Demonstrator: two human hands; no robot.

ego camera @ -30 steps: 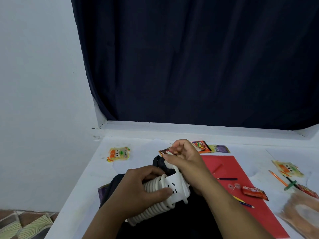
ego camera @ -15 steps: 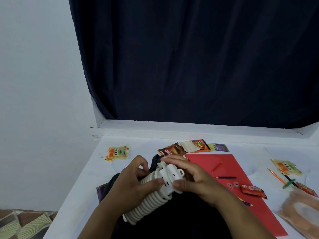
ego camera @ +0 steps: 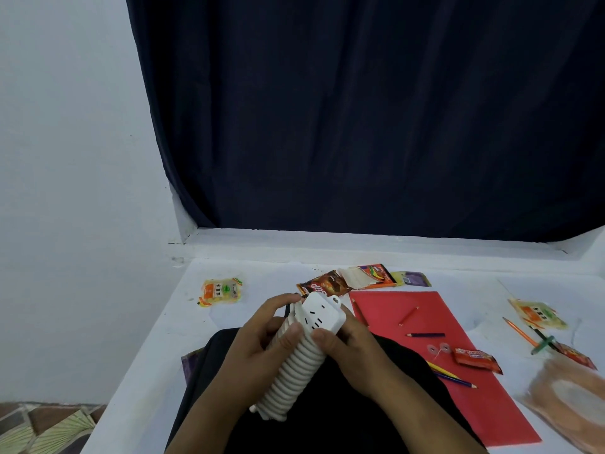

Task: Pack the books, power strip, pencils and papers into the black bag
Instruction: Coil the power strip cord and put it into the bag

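A white power strip [ego camera: 319, 314], with its cord wound round its body in many turns, is tilted above the black bag [ego camera: 334, 417]. My left hand [ego camera: 262, 352] grips the wound part from the left. My right hand [ego camera: 352, 347] holds the socket end from the right, thumb on its face. A red paper sheet [ego camera: 422, 352] lies to the right of the bag. On it lie a red pencil [ego camera: 408, 315], a dark pencil [ego camera: 425, 335] and a yellow and blue pair [ego camera: 451, 376]. An orange pencil [ego camera: 520, 331] lies further right.
Snack packets lie on the white table: one at the left [ego camera: 221, 290], several at the back [ego camera: 363, 280], a red one [ego camera: 478, 358] on the paper, another at the right [ego camera: 537, 314]. A brown translucent bag [ego camera: 569, 401] sits at the right edge. A dark curtain [ego camera: 360, 109] hangs behind.
My right hand came down from the back of the table and took the strip's socket end. Both hands have turned and lifted the strip, socket face now up.
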